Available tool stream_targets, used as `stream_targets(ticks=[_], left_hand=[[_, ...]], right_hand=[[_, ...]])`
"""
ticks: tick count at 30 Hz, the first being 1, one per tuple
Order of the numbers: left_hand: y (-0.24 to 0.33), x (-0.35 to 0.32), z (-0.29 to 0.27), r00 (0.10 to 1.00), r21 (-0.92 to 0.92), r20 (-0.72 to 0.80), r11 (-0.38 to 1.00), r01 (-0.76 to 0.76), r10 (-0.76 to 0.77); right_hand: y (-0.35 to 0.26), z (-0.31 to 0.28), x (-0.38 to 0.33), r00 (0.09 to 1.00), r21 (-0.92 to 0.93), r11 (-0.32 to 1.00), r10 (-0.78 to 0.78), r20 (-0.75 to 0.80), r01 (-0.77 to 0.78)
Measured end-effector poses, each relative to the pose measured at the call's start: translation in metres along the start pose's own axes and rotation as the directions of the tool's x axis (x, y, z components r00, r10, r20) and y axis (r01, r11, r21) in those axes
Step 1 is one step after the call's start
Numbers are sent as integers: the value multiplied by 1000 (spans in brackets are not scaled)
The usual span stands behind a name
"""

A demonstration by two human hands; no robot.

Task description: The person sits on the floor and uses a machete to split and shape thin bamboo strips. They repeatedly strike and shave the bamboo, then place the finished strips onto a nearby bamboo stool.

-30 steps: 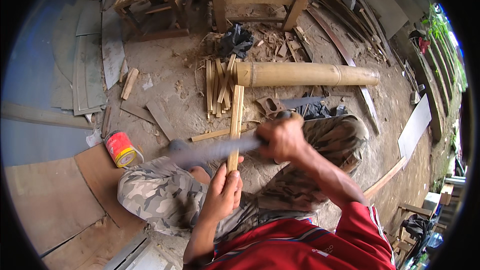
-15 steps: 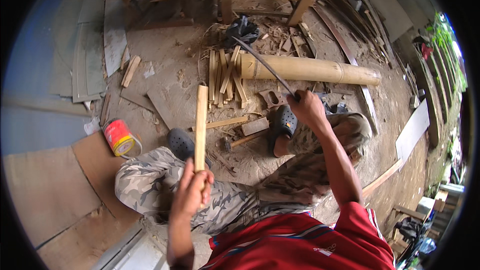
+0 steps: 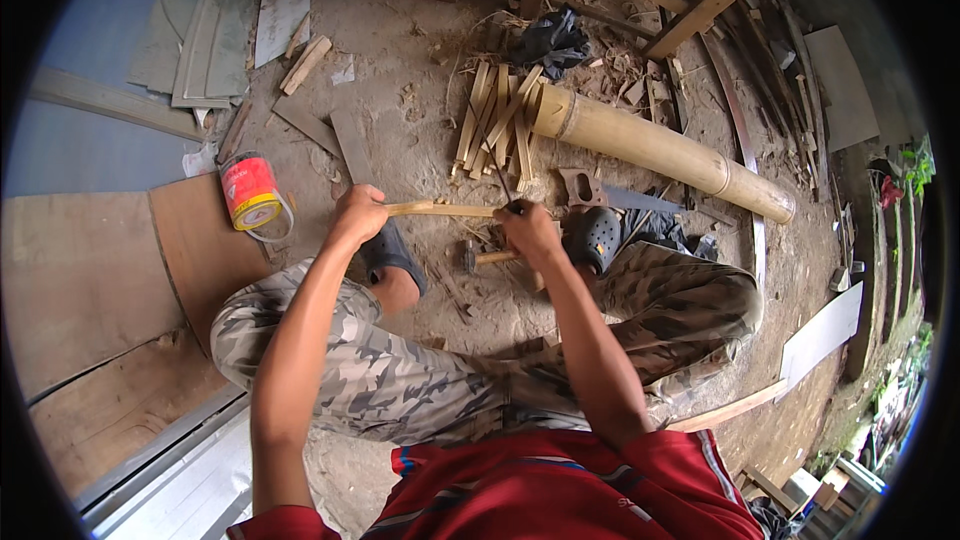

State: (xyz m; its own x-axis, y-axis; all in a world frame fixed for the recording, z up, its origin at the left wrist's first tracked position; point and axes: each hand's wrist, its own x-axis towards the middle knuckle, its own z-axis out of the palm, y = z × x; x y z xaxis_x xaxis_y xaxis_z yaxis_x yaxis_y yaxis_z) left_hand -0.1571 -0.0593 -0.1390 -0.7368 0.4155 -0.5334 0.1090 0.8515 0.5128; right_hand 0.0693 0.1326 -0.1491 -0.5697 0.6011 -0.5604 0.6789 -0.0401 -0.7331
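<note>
My left hand [image 3: 360, 215] is closed round one end of a pale bamboo strip [image 3: 410, 208]. The strip points across toward my right hand [image 3: 530, 232]; I cannot tell whether its far end touches that hand or where it overlaps wood on the ground. In my right fist is a long, dark, thin-bladed knife [image 3: 497, 155], its blade slanting up and away over a pile of split bamboo strips [image 3: 478, 125]. Behind the pile's right side lies a thick bamboo pole [image 3: 660, 150]. A hammer [image 3: 490, 258] rests on the ground just below my right hand.
A handsaw [image 3: 590, 188] lies beside my right shoe [image 3: 597, 238]. A red and yellow can [image 3: 250, 192] stands at left near brown boards [image 3: 200, 240]. Black plastic [image 3: 552, 43] and a wooden bench frame [image 3: 690, 15] are farther off. Wood scraps litter the dirt floor.
The strip in my left hand has swung from upright to sideways as that hand moved forward. My right hand came inward and down with the knife. The head view has shifted.
</note>
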Motion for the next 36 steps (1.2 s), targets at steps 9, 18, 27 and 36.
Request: stream_targets(ticks=[9, 18, 27, 36], left_hand=[[27, 11, 33, 962, -3, -266, 998, -60, 57], [38, 9, 29, 921, 166, -349, 979, -120, 172], [32, 31, 36, 958, 78, -211, 980, -182, 195], [52, 28, 30, 986, -559, 163, 821, 117, -29]], right_hand=[[68, 43, 3, 999, 35, 999, -4, -34, 5], [51, 69, 10, 980, 79, 977, -197, -1, 196], [36, 91, 30, 989, -121, 986, -104, 106, 116], [26, 112, 59, 985, -101, 987, -108, 136, 122]])
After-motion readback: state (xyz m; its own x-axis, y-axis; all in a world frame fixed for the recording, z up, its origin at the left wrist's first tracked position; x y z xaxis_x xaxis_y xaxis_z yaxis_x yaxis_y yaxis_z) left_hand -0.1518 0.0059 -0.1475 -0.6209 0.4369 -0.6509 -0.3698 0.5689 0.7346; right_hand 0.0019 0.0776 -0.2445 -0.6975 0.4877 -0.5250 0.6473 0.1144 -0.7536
